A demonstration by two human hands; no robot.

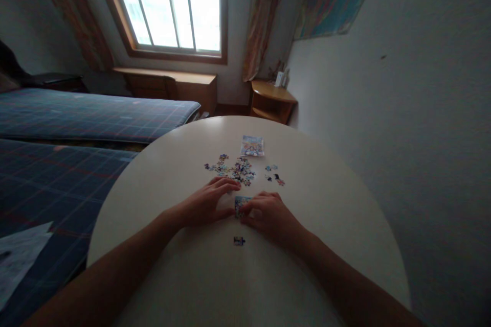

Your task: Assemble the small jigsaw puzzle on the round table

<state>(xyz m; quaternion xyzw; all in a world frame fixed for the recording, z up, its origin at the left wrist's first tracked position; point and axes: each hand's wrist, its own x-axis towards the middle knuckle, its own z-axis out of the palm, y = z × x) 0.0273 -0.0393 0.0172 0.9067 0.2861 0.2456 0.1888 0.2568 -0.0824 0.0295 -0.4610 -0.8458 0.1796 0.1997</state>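
Note:
A small joined section of a jigsaw puzzle point(238, 201) lies on the round white table between my hands. My right hand point(268, 212) is curled over its right side, thumb and fingers closed together on a jigsaw piece that they mostly cover. On the left, my left hand point(213, 198) rests with fingers apart, the thumb by the section's left edge and the fingertips near the loose pieces. Beyond the hands is a pile of loose jigsaw pieces point(242, 169). Nearer to me lies a small separate bit of puzzle point(239, 240).
A picture sheet or packet point(252, 146) lies behind the pile. Several more pieces point(271, 167) are spread to its right. The round white table point(326, 204) stands beside a wall, with plaid mattresses point(95, 112) to the left and a wooden corner shelf point(273, 92) behind.

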